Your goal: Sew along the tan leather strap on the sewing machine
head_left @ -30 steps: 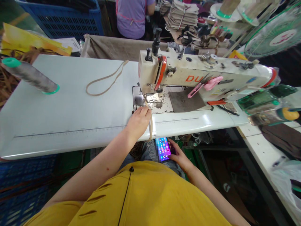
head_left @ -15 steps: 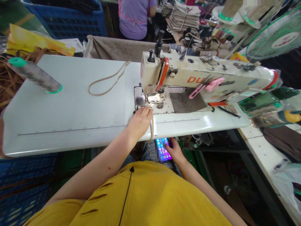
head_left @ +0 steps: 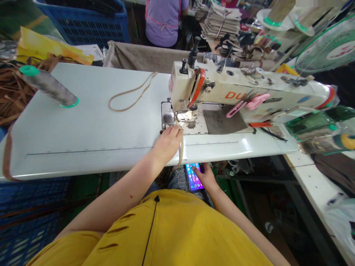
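My left hand [head_left: 169, 142] rests on the sewing table [head_left: 91, 133], closed over a narrow tan strap [head_left: 181, 149] just in front of the needle plate. The strap runs under the fingers and hangs over the table's front edge. Above and behind the hand stands the white sewing machine [head_left: 219, 87]. Below the edge, over my lap, my right hand [head_left: 205, 179] grips a smartphone [head_left: 195, 177] with a lit screen of icons, its thumb over the glass. Another tan strap [head_left: 126, 109] lies looped on the table to the left.
A grey thread cone [head_left: 52, 88] lies at the table's left. Brown strips [head_left: 11, 88] and a blue crate [head_left: 91, 24] are beyond. Pink thread snips [head_left: 238, 107] hang on the machine. A green fan [head_left: 330, 48] stands right. A person in purple [head_left: 163, 22] is behind.
The whole view has shifted slightly, so the table and machine appear a little further right. Both hands keep their hold on the strap and the phone.
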`<state>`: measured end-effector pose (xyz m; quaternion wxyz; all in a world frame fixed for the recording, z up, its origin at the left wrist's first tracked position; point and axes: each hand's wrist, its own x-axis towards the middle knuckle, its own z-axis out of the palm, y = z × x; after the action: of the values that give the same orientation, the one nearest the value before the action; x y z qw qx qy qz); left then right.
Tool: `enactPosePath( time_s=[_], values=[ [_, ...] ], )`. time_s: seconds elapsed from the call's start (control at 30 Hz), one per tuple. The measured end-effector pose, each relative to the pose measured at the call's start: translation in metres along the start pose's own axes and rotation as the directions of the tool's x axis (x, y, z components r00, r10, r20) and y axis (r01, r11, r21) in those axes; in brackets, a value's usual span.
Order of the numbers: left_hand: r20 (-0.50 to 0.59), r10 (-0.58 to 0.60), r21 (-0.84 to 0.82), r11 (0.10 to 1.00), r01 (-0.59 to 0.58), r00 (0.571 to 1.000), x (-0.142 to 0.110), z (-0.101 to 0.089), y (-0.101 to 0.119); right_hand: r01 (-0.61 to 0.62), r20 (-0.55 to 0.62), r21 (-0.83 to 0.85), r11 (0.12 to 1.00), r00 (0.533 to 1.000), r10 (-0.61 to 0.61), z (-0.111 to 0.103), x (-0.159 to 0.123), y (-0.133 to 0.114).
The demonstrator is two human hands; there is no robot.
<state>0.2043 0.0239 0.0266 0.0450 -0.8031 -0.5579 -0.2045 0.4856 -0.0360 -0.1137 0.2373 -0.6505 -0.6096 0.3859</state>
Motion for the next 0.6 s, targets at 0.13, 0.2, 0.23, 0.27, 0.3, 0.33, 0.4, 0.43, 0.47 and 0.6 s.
enactPosePath(
  time_s=[0.13, 0.2, 0.23, 0.27, 0.3, 0.33, 0.4, 0.43, 0.47, 0.6],
  values=[
    [-0.012, 0.008, -0.002, 1.0, -0.008, 1.0, -0.0009, 0.004, -0.0018, 0.001, -0.001, -0.013, 1.0, 1.0, -0.001, 0.0, 0.0, -0.0006],
    [-0.013, 0.009, -0.009, 1.0, -0.009, 1.0, -0.0011, 0.005, -0.0022, 0.004, 0.001, -0.015, 1.0, 1.0, -0.004, -0.0002, -0.0001, -0.0009],
    [-0.013, 0.005, -0.012, 1.0, -0.006, 1.0, -0.0011, 0.0051, -0.0022, 0.005, 0.002, -0.015, 1.0, 1.0, -0.005, -0.0003, -0.0001, -0.0012],
    [-0.011, 0.002, -0.012, 1.0, -0.002, 1.0, -0.0011, 0.0049, -0.0022, 0.007, 0.003, -0.015, 1.0, 1.0, -0.007, -0.0004, 0.0, -0.0014],
    [-0.01, -0.002, -0.01, 1.0, 0.002, 1.0, -0.001, 0.0044, -0.002, 0.009, 0.004, -0.015, 1.0, 1.0, -0.009, -0.0005, 0.0001, -0.0017],
    [-0.008, -0.003, -0.006, 1.0, 0.003, 1.0, -0.0009, 0.0038, -0.0018, 0.012, 0.006, -0.014, 1.0, 1.0, -0.012, -0.0006, 0.0002, -0.002],
    [-0.002, -0.003, 0.0, 1.0, 0.003, 1.0, -0.0007, 0.0022, -0.0013, 0.017, 0.01, -0.012, 1.0, 1.0, -0.017, -0.001, 0.0008, -0.0022],
    [0.001, 0.0, 0.003, 1.0, 0.0, 1.0, -0.0006, 0.0015, -0.0011, 0.019, 0.012, -0.011, 1.0, 1.0, -0.018, -0.0014, 0.0012, -0.002],
    [0.004, 0.003, 0.005, 1.0, -0.003, 1.0, -0.0005, 0.001, -0.001, 0.019, 0.016, -0.01, 1.0, 1.0, -0.019, -0.002, 0.0016, -0.0014],
    [0.007, 0.004, -0.012, 1.0, -0.004, 1.0, -0.0005, 0.0018, -0.0013, 0.021, 0.048, -0.002, 1.0, 0.999, -0.021, -0.0062, 0.0013, 0.0037]
  ],
)
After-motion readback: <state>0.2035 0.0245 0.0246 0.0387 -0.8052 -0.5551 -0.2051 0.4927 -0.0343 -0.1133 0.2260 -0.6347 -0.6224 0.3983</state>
